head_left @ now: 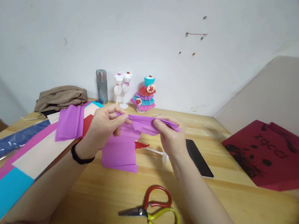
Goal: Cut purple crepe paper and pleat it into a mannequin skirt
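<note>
Between both hands, a folded strip of purple crepe paper point(143, 120) is stretched above the table. My left hand point(111, 120) pinches its left end between thumb and fingers. At the other end, my right hand point(172, 134) grips the strip with the thumb on top. Below lies another purple crepe paper sheet point(120, 157), partly covered by the held strip. A white stand point(164, 157) with something red at its far end rests beneath my right hand. Scissors point(152, 212) with red and yellow handles lie near the front, their blades pointing left.
Coloured paper strips point(43, 152) and folded purple paper point(70, 123) lie on the left by a brown cloth point(61, 98). At the wall stand a bottle point(102, 87), two white mini dress forms point(125, 88) and one in ruffles point(145, 97). Rightward are a phone point(198, 158) and red bag point(267, 156).
</note>
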Motion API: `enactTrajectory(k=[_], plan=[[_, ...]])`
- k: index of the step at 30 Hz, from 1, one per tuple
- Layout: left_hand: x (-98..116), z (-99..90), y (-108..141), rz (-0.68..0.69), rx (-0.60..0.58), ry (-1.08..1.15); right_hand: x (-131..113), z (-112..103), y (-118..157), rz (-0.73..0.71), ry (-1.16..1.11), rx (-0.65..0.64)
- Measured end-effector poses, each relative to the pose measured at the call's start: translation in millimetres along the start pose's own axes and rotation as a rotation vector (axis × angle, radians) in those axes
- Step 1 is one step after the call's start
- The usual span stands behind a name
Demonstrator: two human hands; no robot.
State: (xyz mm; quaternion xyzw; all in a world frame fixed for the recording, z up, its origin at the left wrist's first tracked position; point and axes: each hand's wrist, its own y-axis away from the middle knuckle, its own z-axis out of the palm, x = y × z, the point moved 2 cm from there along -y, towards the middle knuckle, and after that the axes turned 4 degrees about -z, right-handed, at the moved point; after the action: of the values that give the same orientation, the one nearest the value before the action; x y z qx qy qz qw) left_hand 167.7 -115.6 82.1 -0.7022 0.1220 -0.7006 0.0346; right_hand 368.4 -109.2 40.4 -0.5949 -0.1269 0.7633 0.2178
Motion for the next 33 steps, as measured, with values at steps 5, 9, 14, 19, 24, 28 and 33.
enactTrajectory(k=[5, 9, 14, 19, 24, 28, 33], plan=[[-2.8, -0.5, -0.6, 0.037, -0.013, 0.002, -3.5, 2.7, -0.2, 0.087, -0.075, 0.033], [-3.8, -1.9, -1.6, 0.042, -0.03, -0.017, -7.9, 6.1, -0.8, 0.151, -0.125, 0.033], [-1.4, -2.1, -1.6, 0.028, -0.044, -0.034, -7.4, 5.6, -2.8, 0.229, -0.171, 0.049], [1.5, -3.7, -3.0, 0.021, -0.039, -0.026, -4.7, 1.7, -6.5, 0.25, -0.189, -0.003], [2.3, -4.1, -3.8, 0.002, -0.05, -0.042, 1.5, -4.8, -9.7, 0.252, -0.161, -0.012], [3.1, -3.7, -2.9, -0.009, -0.039, -0.046, 1.7, -5.3, -8.2, 0.246, -0.124, -0.112], [2.9, -3.4, -1.6, -0.024, -0.036, -0.047, -4.5, 0.8, -2.8, 0.195, -0.107, -0.204]])
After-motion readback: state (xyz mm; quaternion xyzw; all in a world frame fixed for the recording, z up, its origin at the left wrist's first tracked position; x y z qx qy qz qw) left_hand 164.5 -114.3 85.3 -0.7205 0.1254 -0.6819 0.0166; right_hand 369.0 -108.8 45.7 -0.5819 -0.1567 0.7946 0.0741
